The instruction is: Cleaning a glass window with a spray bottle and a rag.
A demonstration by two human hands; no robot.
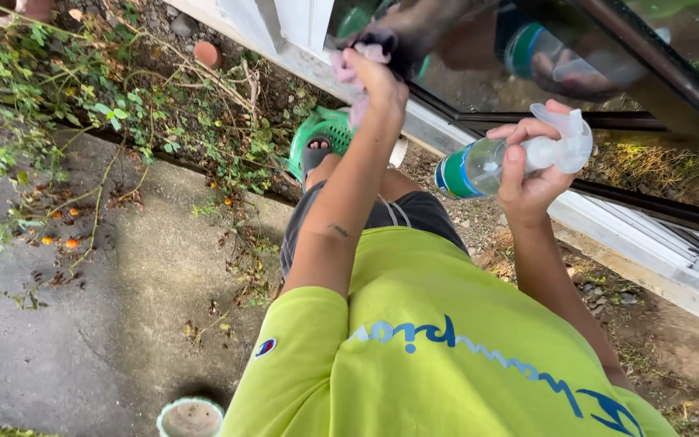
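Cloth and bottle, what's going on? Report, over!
Left hand presses pink cloth against window glass. Right hand grips spray bottle, nozzle toward glass. Nothing between hands and glass.

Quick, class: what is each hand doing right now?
Left hand: closed on a pink cloth, pressed to the window glass.
Right hand: closed around a clear spray bottle.

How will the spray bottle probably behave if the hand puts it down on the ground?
The spray bottle in the right hand looks like clear thin plastic, so probably light and not fragile. Its body is round, so lying down it may roll. Its trigger top looks bulky, so it might tip over on the uneven soil.
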